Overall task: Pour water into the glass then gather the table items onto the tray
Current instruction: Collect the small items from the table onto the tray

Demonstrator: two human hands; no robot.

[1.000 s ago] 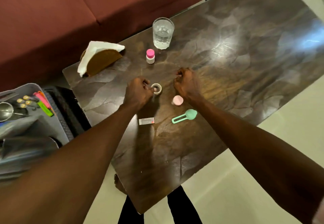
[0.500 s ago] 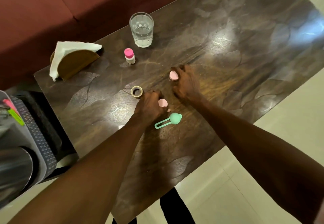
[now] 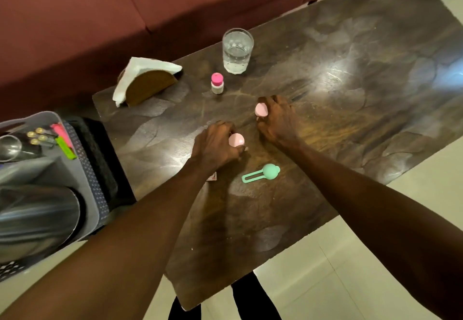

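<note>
The glass (image 3: 237, 51) with water stands at the table's far side. In front of it is a small pink-capped bottle (image 3: 217, 83). My left hand (image 3: 215, 147) is closed over a pink round piece (image 3: 236, 140) resting on the table. My right hand (image 3: 278, 118) pinches a second pink round piece (image 3: 261, 109) just above the tabletop. A green scoop (image 3: 261, 173) lies near my left wrist. A small packet (image 3: 212, 177) peeks out from under my left forearm. The grey tray (image 3: 94, 184) sits off the table's left end.
A wooden napkin holder (image 3: 147, 81) with white napkins stands at the table's far-left corner. The tray holds a steel jug (image 3: 37, 217), coloured markers (image 3: 64, 142) and a small glass bowl (image 3: 10, 147). A maroon sofa (image 3: 125, 14) runs behind the dark table (image 3: 350, 81).
My left hand left the small tape roll and closed on the near pink piece. My right hand took up the other pink piece. The tape roll is no longer in sight.
</note>
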